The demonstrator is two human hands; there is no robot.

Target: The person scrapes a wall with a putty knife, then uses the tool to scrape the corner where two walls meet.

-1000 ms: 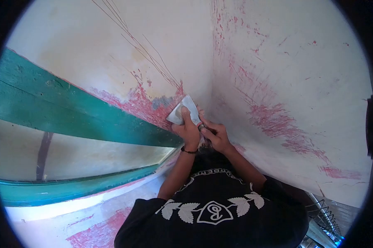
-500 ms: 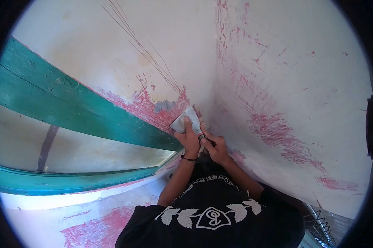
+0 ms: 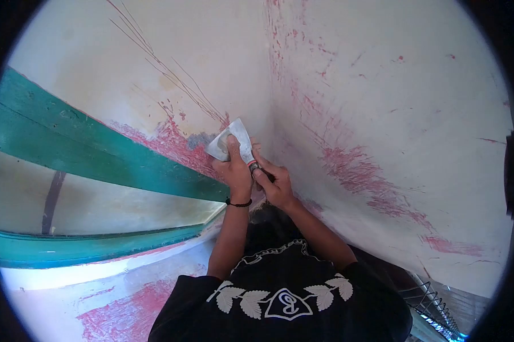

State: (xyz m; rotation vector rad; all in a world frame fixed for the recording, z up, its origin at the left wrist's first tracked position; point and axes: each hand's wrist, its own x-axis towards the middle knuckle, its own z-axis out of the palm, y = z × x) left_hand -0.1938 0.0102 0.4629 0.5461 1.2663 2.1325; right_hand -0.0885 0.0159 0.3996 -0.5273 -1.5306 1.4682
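A broad-bladed scraper [image 3: 242, 132] lies against the wall near the corner, over a patch of scraped red paint [image 3: 180, 142]. My right hand [image 3: 277, 183] is wrapped around its dark handle, which has a red band by the blade. With its thumb pressed flat on the metal blade, my left hand [image 3: 237, 171] steadies the scraper from the other side. The left fingers behind the blade are mostly hidden. A dark bracelet [image 3: 238, 203] circles my left wrist.
A green painted wooden frame [image 3: 97, 148] runs along the left wall, ending close to my left hand. The right wall [image 3: 393, 114] carries red scrape marks. Thin cracks [image 3: 168, 71] cross the left wall above. Coiled wire [image 3: 439, 310] shows at the lower right.
Both hands and the scraper have slid upward along the wall, toward the cracks. The camera view has shifted, so the walls and frame appear farther left.
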